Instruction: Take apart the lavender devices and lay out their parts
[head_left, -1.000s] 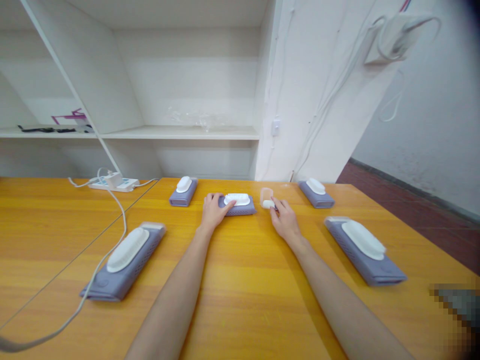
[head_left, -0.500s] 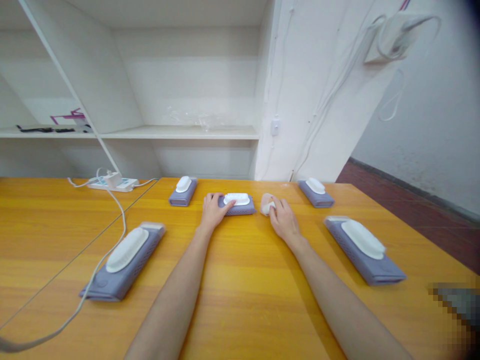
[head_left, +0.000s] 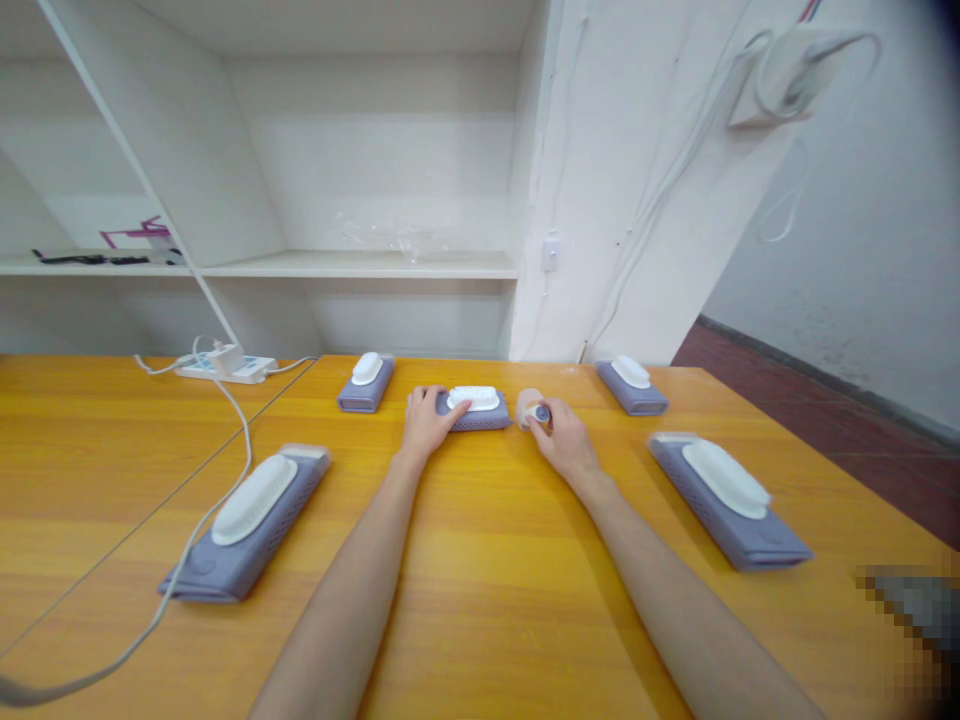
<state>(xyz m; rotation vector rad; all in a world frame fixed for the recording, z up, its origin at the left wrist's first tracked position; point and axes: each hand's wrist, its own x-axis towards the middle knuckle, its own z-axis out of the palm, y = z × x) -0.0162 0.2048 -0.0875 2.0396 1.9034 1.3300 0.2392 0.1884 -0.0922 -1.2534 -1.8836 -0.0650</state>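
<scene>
In the head view, my left hand (head_left: 426, 425) grips the left end of a grey-purple block (head_left: 484, 421), which looks like folded fabric. Its thumb rests against the white, brush-like oval piece (head_left: 474, 398) on top. To the right, my right hand (head_left: 568, 437) pinches a small white cylinder-like piece with a round blue-grey end (head_left: 541, 413). A pale, translucent round item (head_left: 527, 399) shows just behind that piece; whether the two are joined I cannot tell. Both hands are low over the wooden table (head_left: 465, 560).
Similar grey-purple blocks with white tops lie at near left (head_left: 247, 560), far left (head_left: 361, 397), far right (head_left: 643, 402) and near right (head_left: 757, 540). A white cable (head_left: 244, 440) crosses the near-left block. A power strip (head_left: 247, 370) sits by the shelf (head_left: 360, 265).
My right hand has turned the small white piece so its round blue-grey end faces me. The left hand and the block under it have stayed put.
</scene>
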